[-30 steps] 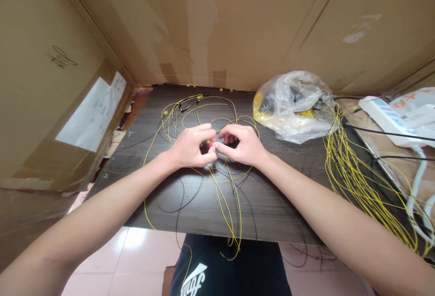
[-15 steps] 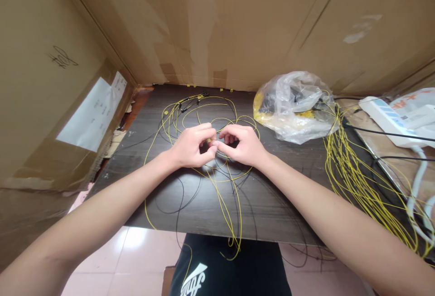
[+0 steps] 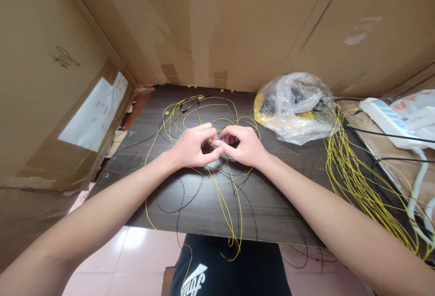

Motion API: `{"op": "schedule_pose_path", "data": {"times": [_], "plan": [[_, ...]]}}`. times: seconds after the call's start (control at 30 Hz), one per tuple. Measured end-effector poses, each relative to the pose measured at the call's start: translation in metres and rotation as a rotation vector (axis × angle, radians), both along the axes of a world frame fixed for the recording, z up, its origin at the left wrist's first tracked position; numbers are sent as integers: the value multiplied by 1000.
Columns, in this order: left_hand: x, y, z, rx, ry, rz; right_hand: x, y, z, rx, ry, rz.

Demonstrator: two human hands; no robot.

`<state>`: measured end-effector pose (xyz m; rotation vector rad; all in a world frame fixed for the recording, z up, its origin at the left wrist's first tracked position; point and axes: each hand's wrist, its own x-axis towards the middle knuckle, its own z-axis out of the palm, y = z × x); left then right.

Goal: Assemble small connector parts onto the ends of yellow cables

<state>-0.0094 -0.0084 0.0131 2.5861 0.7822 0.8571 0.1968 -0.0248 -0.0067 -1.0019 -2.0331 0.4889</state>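
My left hand (image 3: 197, 145) and my right hand (image 3: 242, 145) meet over the middle of the dark table, thumbs touching or nearly so. The left fingers are pinched round a small yellow piece, mostly hidden. Curled fingers and an extended thumb on the right hand close on something I cannot make out. Yellow wires (image 3: 222, 196) loop around and beneath both hands and hang over the table's front edge. Thin black wires (image 3: 180, 210) lie among them. Small black connectors (image 3: 185, 110) rest at the loops' far left end.
A clear plastic bag (image 3: 295, 110) with yellow and black contents sits at the back right. Beside it a bundle of yellow wires (image 3: 353, 173) runs towards a white power strip (image 3: 390, 121). Cardboard walls (image 3: 238, 28) enclose the dark table (image 3: 136, 151).
The left thumb has shifted slightly right, towards the right thumb. Both hands otherwise stay in place, and the wires look nearly the same.
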Motion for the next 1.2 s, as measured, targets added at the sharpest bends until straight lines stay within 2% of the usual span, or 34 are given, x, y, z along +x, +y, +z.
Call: {"op": "schedule_pose_path", "data": {"times": [0.3,0.7,1.2], "plan": [[-3,2,0,-65,-69,-17,0,-1,2,-6,27,-6],[0,6,-7,15,-100,21,0,0,4,-28,73,-5],[3,2,-7,-103,-140,39,0,-1,5,-102,76,45]]}}
